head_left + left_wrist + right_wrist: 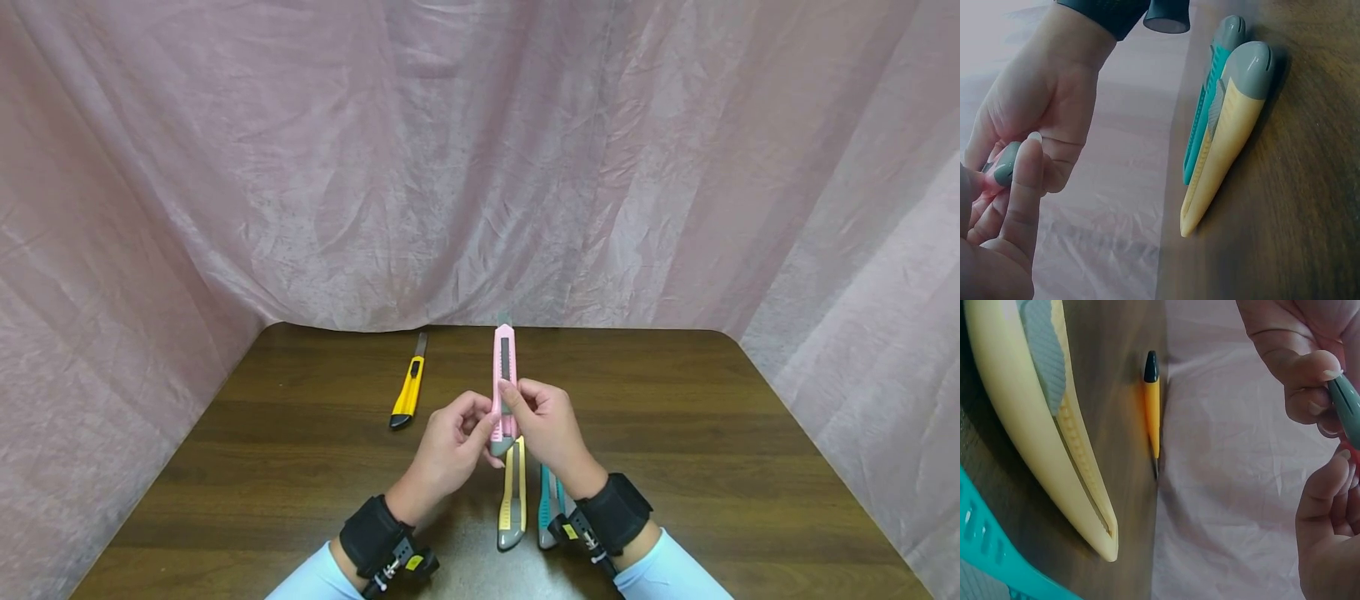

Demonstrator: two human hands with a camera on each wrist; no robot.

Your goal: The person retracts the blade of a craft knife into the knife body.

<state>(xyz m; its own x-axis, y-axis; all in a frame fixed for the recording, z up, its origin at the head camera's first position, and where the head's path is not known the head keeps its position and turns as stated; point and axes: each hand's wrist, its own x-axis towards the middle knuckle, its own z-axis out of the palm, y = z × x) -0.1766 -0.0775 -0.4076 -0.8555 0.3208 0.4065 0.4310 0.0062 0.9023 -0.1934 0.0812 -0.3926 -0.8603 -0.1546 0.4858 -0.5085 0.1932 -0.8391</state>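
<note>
Both hands hold a pink utility knife (498, 358) upright over the middle of the table, its short blade showing at the top. My left hand (450, 446) pinches the lower part of the handle near the grey end cap (1005, 167). My right hand (553, 425) grips the handle from the other side, thumb lying on its front along the slider slot. Just below the hands lie a pale yellow utility knife (506, 508) and a teal utility knife (544, 504), side by side; the right wrist partly hides the teal one in the head view.
Farther back on the left lies a bright yellow utility knife (409, 387) with a black end and its blade out. Everything rests on a dark wooden table (675, 417). A pinkish curtain (480, 167) hangs behind the table and along both sides.
</note>
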